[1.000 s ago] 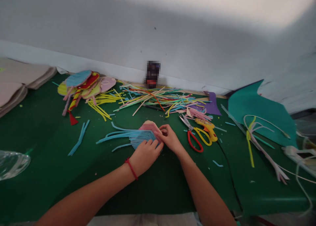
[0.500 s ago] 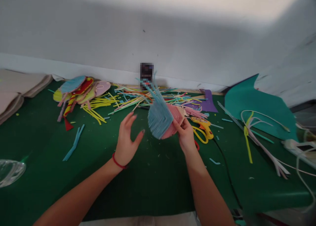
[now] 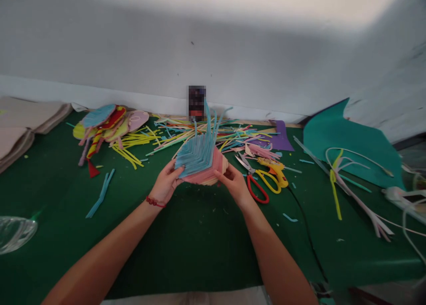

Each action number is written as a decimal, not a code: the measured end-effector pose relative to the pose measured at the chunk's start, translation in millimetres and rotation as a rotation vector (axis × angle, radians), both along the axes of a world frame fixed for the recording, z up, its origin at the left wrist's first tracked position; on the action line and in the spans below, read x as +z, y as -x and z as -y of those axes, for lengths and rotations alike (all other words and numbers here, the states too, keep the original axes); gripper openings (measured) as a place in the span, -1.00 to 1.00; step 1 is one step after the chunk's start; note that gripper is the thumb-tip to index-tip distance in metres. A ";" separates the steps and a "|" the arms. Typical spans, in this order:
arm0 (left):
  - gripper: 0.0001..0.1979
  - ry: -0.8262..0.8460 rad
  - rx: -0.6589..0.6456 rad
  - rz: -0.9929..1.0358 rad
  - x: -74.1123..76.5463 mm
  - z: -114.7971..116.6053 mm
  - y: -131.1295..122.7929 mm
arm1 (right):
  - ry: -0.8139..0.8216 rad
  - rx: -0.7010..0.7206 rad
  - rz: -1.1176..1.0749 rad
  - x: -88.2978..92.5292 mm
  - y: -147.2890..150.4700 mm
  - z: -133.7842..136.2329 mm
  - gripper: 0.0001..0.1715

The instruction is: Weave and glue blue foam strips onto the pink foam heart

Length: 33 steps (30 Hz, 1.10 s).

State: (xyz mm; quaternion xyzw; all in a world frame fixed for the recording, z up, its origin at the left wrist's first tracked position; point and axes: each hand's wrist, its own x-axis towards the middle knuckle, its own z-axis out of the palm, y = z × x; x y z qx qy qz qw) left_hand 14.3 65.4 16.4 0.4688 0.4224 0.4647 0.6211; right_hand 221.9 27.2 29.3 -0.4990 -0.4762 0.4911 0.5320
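The left hand point(image 3: 165, 183) and right hand point(image 3: 237, 184) had fingers clamped on opposite sides of the striped piece point(image 3: 199, 157), probably to steady it. Loose blue strips point(image 3: 209, 131) pointed away.

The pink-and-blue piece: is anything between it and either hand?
Nothing visible: the left hand and right hand both hold the piece directly, at its left and right edges. The scissors lie off to the right.
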 end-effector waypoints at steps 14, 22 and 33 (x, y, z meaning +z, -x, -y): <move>-0.57 -0.271 -0.136 -0.448 -25.2 -24.0 14.4 | 0.388 1.196 0.342 32.2 -30.4 25.6 -0.57; -0.58 -0.556 -0.056 -0.786 -26.8 -19.0 11.5 | 0.179 0.578 0.266 25.7 -18.9 19.4 -0.62; -0.40 -0.932 -0.548 -1.266 -19.7 34.2 -19.0 | -0.192 0.046 1.373 44.2 -97.2 -60.5 -0.67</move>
